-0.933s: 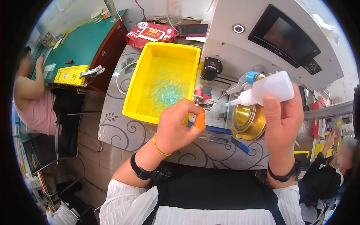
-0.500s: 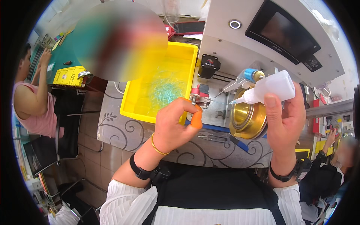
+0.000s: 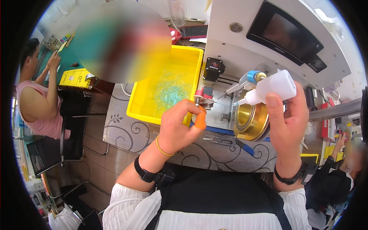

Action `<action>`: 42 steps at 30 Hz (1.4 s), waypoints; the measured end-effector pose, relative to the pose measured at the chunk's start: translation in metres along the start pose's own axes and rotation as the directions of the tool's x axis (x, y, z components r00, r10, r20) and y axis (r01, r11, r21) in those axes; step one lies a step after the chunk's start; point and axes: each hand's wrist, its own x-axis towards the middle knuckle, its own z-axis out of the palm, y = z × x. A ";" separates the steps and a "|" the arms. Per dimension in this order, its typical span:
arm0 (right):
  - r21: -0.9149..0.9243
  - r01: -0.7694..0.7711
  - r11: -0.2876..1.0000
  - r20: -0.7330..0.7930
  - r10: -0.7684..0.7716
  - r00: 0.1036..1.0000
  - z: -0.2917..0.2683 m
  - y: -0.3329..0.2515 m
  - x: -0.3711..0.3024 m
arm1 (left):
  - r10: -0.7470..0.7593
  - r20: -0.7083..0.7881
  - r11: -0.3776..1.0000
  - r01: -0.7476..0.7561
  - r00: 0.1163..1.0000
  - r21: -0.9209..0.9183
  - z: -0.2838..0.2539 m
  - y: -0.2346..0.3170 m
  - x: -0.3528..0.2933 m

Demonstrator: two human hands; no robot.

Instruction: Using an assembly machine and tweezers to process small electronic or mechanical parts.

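Observation:
My right hand (image 3: 286,122) grips a translucent white squeeze bottle (image 3: 275,87), tilted so its thin nozzle points left and down. The nozzle tip hangs near a gold-coloured metal wheel (image 3: 245,119) on the machine. Orange covers sit on finger and thumb of my left hand (image 3: 177,124), which is closed at a small clamp (image 3: 200,97) with a red knob and a spring. Whatever lies between those fingers is too small or hidden to make out. A blue-and-gold cylinder (image 3: 253,77) on the machine is just behind the bottle.
Left of the clamp, a yellow bin (image 3: 147,103) contains a tangle of thin pale-green strands (image 3: 170,92). A white machine housing with a dark screen (image 3: 285,32) rises behind. Tweezers (image 3: 218,141) and a blue-handled tool (image 3: 244,147) lie in front. Other people sit at left and right.
The bottle and my right hand have shifted slightly left and down. My left hand stays at the clamp. The round machine button's bright ring now looks dim. The view has shifted a little.

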 end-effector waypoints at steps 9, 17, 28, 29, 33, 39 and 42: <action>0.275 0.031 0.961 -0.366 0.075 0.928 -0.058 -0.007 -0.036 | -0.117 0.033 0.993 0.117 0.993 -0.013 0.013 0.004 -0.004; -0.121 -0.097 0.988 -0.796 -0.038 0.604 -0.208 0.063 -0.090 | -0.129 -0.053 0.991 0.127 0.990 -0.048 0.004 -0.016 -0.018; -0.351 -0.166 0.922 -0.597 -0.084 0.798 -0.190 0.113 -0.102 | -0.115 -0.014 0.988 0.116 0.993 0.107 0.010 -0.006 -0.012; -0.277 -0.080 0.958 -0.639 -0.122 0.760 -0.187 0.104 -0.111 | -0.122 -0.024 0.984 0.124 0.992 0.129 0.008 0.001 -0.010; -0.205 0.182 0.962 0.058 -0.174 0.983 -0.110 0.056 -0.133 | -0.133 0.077 0.988 0.126 0.988 0.087 -0.004 0.020 -0.004; -0.227 0.165 0.960 0.296 -0.094 0.951 0.013 0.059 -0.126 | -0.436 0.300 0.900 0.415 0.849 0.132 -0.030 0.057 0.021; -0.355 0.140 0.924 0.320 -0.020 0.947 0.032 0.060 -0.128 | -0.204 0.280 0.949 0.120 0.938 0.291 -0.028 0.061 0.041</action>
